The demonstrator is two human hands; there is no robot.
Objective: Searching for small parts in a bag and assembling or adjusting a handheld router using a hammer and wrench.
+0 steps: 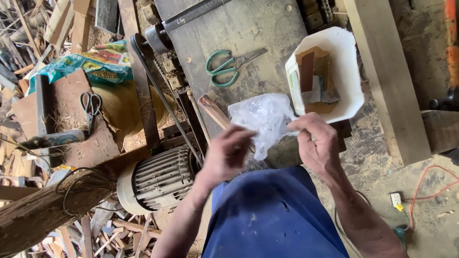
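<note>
A crumpled clear plastic bag [261,120] is held between both hands above the edge of a dusty metal machine table [248,33]. My left hand [226,153] pinches its lower left part. My right hand [318,143] grips its right side with thumb and fingers. A thin wooden stick [213,111] pokes out from behind the bag toward the upper left. Just beyond my right hand stands a white plastic tub [346,71] with pieces of sandpaper and card inside.
Green-handled scissors [225,67] lie on the machine table. Dark scissors [90,107] rest on a wooden block at left. An electric motor [158,179] with a belt sits below the table. A thick wooden plank [389,76] lies right; a power socket and orange cable [397,199] on the floor.
</note>
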